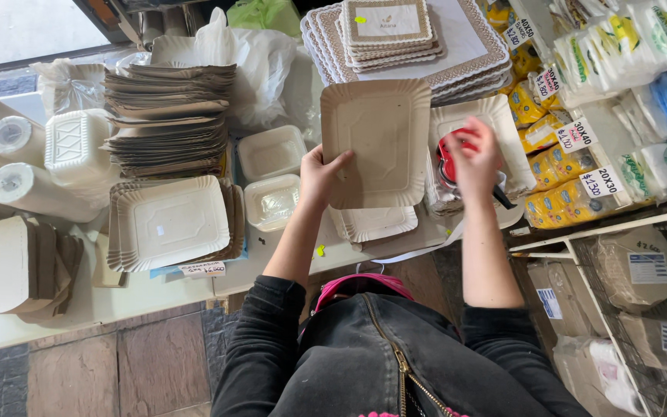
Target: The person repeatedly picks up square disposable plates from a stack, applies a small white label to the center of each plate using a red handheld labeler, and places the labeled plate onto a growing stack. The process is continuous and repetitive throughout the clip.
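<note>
My left hand (319, 174) grips the lower left edge of a beige cardboard tray (376, 139), held tilted above a small stack of white trays (374, 222). My right hand (474, 157) is blurred and hovers over a red object (447, 164) that lies on a stack of pale trays (496, 116) to the right. Whether this hand touches the red object I cannot tell. Both forearms are bare below pushed-up dark sleeves.
A white tray stack (171, 220) and brown tray piles (167, 116) sit left. Two clear tubs (272, 177) stand beside them. Paper rolls (1, 162) lie far left. Patterned boards (411, 38) sit at the back. Packaged goods with price tags (580, 139) fill the right shelves.
</note>
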